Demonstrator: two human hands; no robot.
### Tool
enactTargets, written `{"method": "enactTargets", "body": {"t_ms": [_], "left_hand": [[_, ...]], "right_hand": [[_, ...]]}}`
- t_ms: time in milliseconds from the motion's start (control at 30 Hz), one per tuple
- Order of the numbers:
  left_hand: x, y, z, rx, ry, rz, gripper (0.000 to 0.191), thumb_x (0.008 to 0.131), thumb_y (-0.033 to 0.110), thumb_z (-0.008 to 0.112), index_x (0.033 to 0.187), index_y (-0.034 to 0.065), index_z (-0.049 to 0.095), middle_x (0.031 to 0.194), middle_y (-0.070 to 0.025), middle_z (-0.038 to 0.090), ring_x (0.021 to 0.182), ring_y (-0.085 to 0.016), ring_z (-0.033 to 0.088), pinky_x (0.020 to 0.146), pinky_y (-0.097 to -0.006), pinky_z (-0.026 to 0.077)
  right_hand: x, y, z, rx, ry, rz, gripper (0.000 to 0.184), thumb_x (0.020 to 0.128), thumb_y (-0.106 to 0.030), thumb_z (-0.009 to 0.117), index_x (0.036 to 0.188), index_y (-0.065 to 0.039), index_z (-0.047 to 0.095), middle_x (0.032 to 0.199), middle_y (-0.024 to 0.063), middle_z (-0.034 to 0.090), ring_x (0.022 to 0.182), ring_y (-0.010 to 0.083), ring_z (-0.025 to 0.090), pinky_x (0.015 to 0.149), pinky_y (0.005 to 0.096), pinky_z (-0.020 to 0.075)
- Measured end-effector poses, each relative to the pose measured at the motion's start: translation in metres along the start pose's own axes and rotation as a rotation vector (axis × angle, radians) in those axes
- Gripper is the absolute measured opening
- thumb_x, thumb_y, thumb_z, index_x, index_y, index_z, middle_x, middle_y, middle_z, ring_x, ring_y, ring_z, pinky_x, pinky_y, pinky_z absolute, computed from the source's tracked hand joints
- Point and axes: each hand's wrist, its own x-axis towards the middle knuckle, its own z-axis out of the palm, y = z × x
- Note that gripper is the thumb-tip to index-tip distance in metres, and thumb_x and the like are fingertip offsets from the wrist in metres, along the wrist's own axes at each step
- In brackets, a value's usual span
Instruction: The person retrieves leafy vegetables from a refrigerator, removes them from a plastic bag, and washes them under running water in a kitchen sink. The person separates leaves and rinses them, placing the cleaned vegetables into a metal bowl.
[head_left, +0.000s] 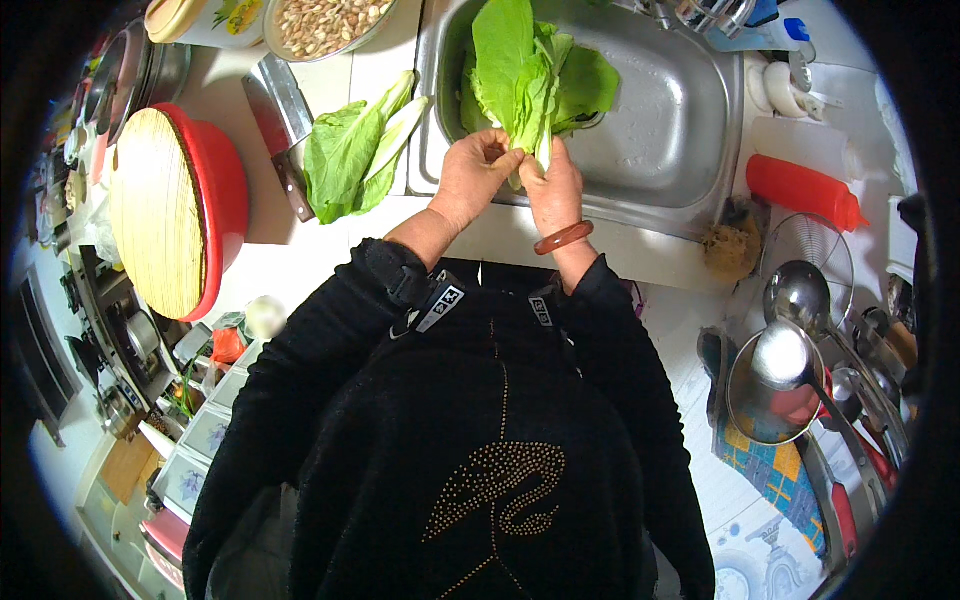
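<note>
A bunch of leafy greens (517, 75) is held by its pale stem end over the near left part of a stainless steel sink (660, 135). My left hand (472, 169) pinches the base with thumb and fingers. Close beside it, my right hand (555, 184) grips the same base, its wrist wearing a reddish-brown bangle (564, 237). Loose green leaves (589, 86) lie in the sink behind the bunch, partly covering the drain. Left of the sink, more leafy greens (349, 154) rest on the counter.
A cleaver (281, 120) lies left of the counter greens. Beyond it stand a bowl of peanuts (326, 26) and a red basin (225, 217) topped by a round woven lid (157, 210). A red squeeze bottle (802, 191), a scrubber (727, 251) and hanging ladles (799, 296) are at the right.
</note>
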Motion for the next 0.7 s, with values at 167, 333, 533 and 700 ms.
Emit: {"method": "enactTargets", "body": {"t_ms": [167, 333, 533, 700], "left_hand": [[0.001, 0.0, 0.003, -0.163, 0.021, -0.029, 0.014, 0.088, 0.014, 0.06, 0.095, 0.0018, 0.056, 0.079, -0.0021, 0.062, 0.069, -0.007, 0.055, 0.063, -0.0219, 0.045], [-0.002, 0.008, -0.006, -0.518, -0.049, -0.21, 0.011, 0.093, 0.017, 0.053, 0.099, 0.0071, 0.053, 0.087, -0.0015, 0.062, 0.076, -0.01, 0.059, 0.067, -0.0211, 0.045], [0.004, 0.008, -0.011, -0.673, 0.056, -0.209, 0.012, 0.094, 0.015, 0.051, 0.103, 0.0064, 0.051, 0.094, -0.0046, 0.059, 0.084, -0.015, 0.06, 0.07, -0.0261, 0.05], [0.013, 0.008, -0.017, -0.491, 0.121, -0.02, 0.017, 0.092, 0.013, 0.054, 0.105, 0.0021, 0.052, 0.093, -0.0069, 0.059, 0.083, -0.016, 0.06, 0.066, -0.0272, 0.05]], "right_hand": [[0.0, -0.002, 0.006, 0.332, 0.041, 0.126, 0.026, 0.085, -0.011, 0.05, 0.109, -0.002, 0.052, 0.088, 0.0066, 0.061, 0.068, 0.0134, 0.056, 0.061, 0.026, 0.0457], [0.002, -0.004, 0.001, 0.917, 0.009, 0.362, 0.024, 0.086, -0.009, 0.046, 0.11, -0.004, 0.049, 0.091, 0.0044, 0.057, 0.072, 0.0107, 0.053, 0.059, 0.024, 0.0436], [0.002, -0.006, 0.0, 1.217, 0.139, 0.405, 0.02, 0.091, -0.008, 0.046, 0.111, -0.005, 0.046, 0.099, 0.0063, 0.055, 0.081, 0.0147, 0.055, 0.063, 0.0274, 0.0469], [0.005, -0.003, -0.009, 1.107, 0.174, 0.342, 0.021, 0.089, -0.003, 0.043, 0.109, -0.005, 0.049, 0.103, 0.0067, 0.054, 0.088, 0.0177, 0.055, 0.072, 0.0303, 0.0485]]}}
